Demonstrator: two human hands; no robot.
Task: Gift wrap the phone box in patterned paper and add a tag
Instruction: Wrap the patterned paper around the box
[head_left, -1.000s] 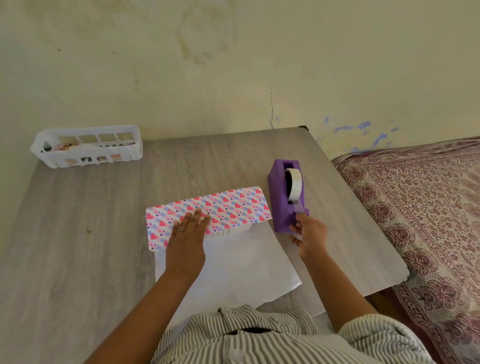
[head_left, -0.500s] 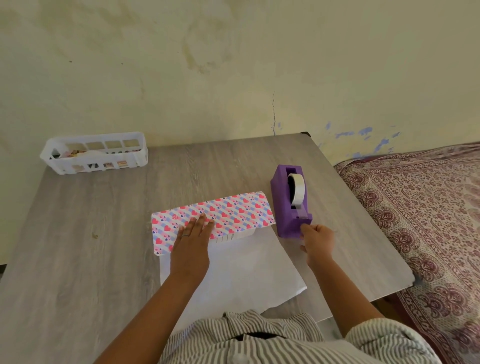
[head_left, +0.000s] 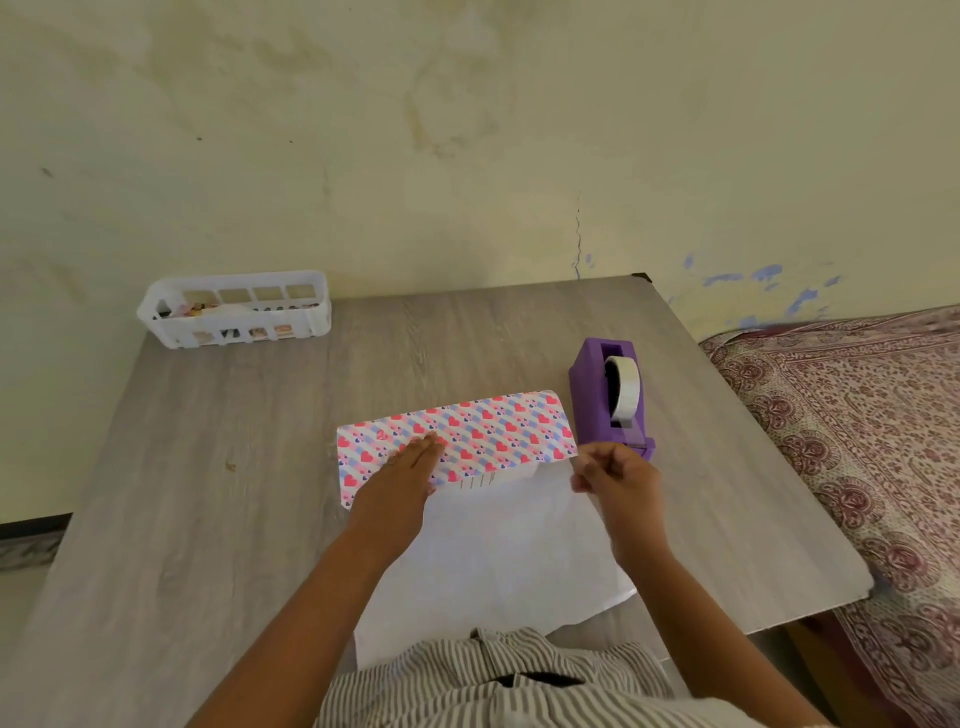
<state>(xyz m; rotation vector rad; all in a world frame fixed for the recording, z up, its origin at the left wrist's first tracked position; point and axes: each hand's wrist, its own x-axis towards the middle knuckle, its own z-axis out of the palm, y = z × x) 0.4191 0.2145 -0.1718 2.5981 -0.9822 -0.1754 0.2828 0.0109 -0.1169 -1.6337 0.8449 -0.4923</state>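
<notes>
Patterned paper (head_left: 457, 434) covers the box on the tabletop (head_left: 208, 493), pinned under the flat, released left hand (head_left: 402, 480). Beside it, the right hand (head_left: 618, 478) has left the dispenser (head_left: 608, 397), its grip pinched, likely on tape for the seam.

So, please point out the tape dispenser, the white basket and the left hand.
tape dispenser (head_left: 589, 400), head view, purple side wall.
white basket (head_left: 234, 331), head view, front wall.
left hand (head_left: 402, 480), head view, back of hand.

Soft even daylight, faint shadows, no glare, right hand (head_left: 615, 480) slightly motion-blurred, wide-angle bending toward the edges
</notes>
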